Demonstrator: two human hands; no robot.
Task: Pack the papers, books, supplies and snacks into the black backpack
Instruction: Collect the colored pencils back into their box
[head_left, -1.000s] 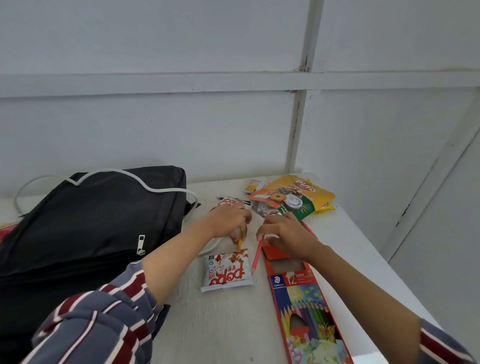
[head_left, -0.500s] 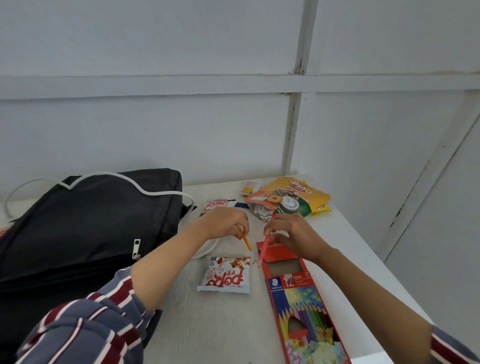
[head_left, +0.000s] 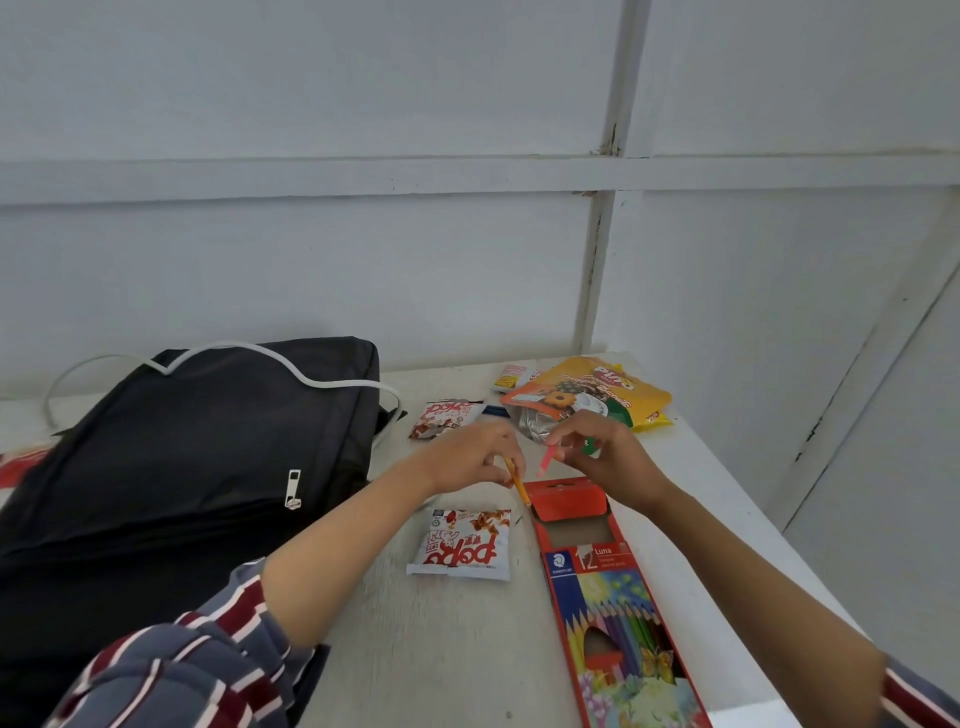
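Left hand (head_left: 467, 460): fingers curled, pinching an orange pencil (head_left: 517, 486), tip angled down at the open flap of the pencil box (head_left: 613, 597).
Right hand (head_left: 608, 457): pinching a pink pencil (head_left: 544, 461), held just above the same flap. Probable reason: loose pencils go back into the box before it is packed.

Table (head_left: 441, 649): pale top, bears every item; near edge cut off.

Black backpack (head_left: 197, 457): lies flat at the left, well apart from the pencils. A zip pull (head_left: 293, 488) shows on one seam. Whether any compartment is open cannot be told. Lower part out of view. A white cable (head_left: 311, 379) runs across its top.

Pencil box: red, lengthwise beside the right forearm, open end turned toward the hands, likely to receive pencils. Bottom corner cropped.

Cookie bag (head_left: 587, 395): yellow-orange, far corner, partly behind the right hand.

Snack packet (head_left: 462, 543): red and white, between the forearms, just beside the box.

Second packet (head_left: 447, 415): same print, beyond the left hand, crumpled.

Small yellow packet (head_left: 511, 376): behind the cookie bag; print unreadable.
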